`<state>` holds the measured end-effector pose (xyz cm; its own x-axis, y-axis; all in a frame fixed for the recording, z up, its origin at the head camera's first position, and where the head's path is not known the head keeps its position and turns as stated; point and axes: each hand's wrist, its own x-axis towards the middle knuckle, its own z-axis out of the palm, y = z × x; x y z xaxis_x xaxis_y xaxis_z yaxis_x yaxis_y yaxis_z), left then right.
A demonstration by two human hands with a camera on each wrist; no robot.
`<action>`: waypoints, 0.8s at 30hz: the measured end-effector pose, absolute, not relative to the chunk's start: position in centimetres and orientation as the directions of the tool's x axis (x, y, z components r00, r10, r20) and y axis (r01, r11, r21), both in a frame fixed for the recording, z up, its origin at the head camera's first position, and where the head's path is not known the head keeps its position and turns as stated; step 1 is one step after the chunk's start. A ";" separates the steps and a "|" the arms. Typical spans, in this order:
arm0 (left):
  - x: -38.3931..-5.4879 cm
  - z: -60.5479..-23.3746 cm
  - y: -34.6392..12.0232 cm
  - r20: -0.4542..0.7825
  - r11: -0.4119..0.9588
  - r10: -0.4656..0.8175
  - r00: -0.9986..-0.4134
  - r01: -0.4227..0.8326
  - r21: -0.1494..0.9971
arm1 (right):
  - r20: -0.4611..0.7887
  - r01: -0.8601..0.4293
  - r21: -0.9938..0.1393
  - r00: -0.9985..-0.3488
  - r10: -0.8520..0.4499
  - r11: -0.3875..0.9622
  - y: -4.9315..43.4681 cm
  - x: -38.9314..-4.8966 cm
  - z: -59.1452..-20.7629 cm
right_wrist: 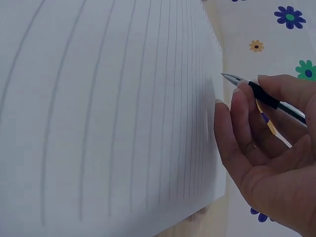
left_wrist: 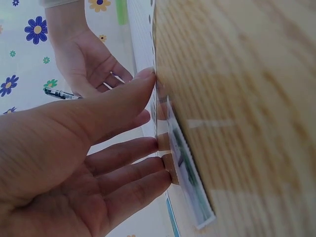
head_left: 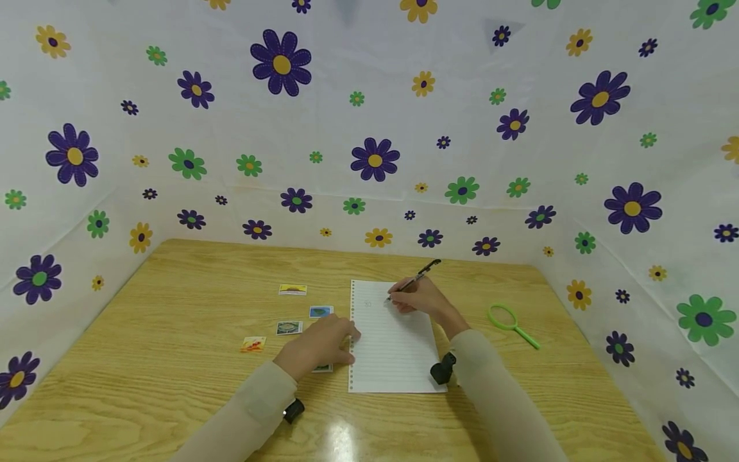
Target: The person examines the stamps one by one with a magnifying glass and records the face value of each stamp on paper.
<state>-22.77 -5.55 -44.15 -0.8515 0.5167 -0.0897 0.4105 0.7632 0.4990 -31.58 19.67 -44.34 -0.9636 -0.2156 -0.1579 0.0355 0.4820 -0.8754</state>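
A sheet of lined paper [head_left: 392, 346] with punched holes down its left edge lies on the table, with a small faint mark near its top left. My right hand [head_left: 420, 298] pinches a black and silver pen [head_left: 412, 282] over the upper part of the sheet. In the right wrist view the pen [right_wrist: 266, 96] has its tip close to the paper [right_wrist: 123, 108]. My left hand [head_left: 320, 343] rests at the sheet's left edge, thumb and fingertips touching it. Beneath and beside that hand lies a partly hidden picture card [left_wrist: 190, 173].
Several small picture cards lie left of the paper, among them a yellow one [head_left: 292, 290], a blue one [head_left: 320, 311], a dark green one [head_left: 289, 328] and a red and yellow one [head_left: 253, 344]. A green magnifying glass [head_left: 526, 337] lies at the right. Flower-printed cloth [head_left: 323, 122] walls surround the table.
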 end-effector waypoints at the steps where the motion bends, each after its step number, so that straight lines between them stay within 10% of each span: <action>1: -22.8 -44.2 -5.5 -0.091 0.763 0.517 -0.851 0.411 0.499 | -0.163 0.044 -0.875 -0.964 -0.208 0.482 19.6 -31.5 -44.4; 24: -23.1 -44.2 -5.5 -0.093 0.763 0.530 -0.843 0.427 0.486 | -0.210 0.151 -0.875 -0.974 -0.080 0.460 19.0 -31.7 -44.7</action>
